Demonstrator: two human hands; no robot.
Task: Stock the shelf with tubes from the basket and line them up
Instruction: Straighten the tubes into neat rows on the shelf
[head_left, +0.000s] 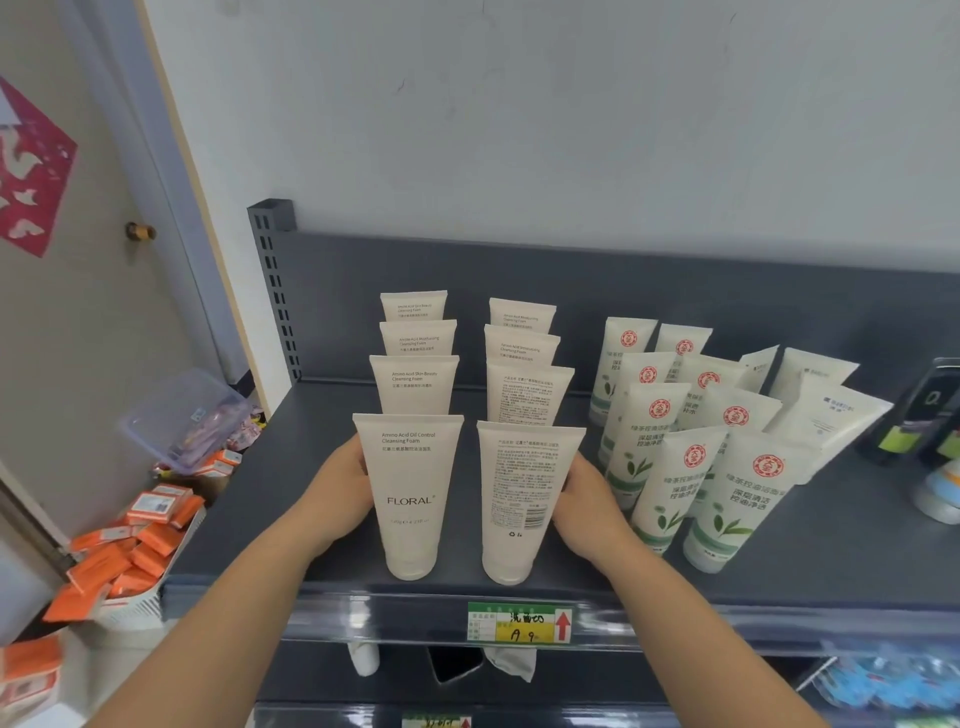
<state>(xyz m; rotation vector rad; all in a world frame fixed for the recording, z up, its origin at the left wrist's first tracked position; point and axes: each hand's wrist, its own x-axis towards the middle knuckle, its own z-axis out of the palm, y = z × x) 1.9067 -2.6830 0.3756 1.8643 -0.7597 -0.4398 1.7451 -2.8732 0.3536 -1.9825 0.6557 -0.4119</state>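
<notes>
Dark grey shelf (857, 545) against a pale wall carries two files of cream tubes standing cap-down, with green-leaf tubes (727, 499) just beside them on the right. In the head view, the left hand (340, 493) lies against the outer edge of the front left tube (410, 493). The right hand (587, 506) lies against the outer edge of the front right tube (522, 499). Both hands' fingers pass behind the tubes, so curled or straight cannot be told. The tubes look light, soft-walled, smooth and tippy on narrow caps, so they are best held low, near the stiffer cap end.
</notes>
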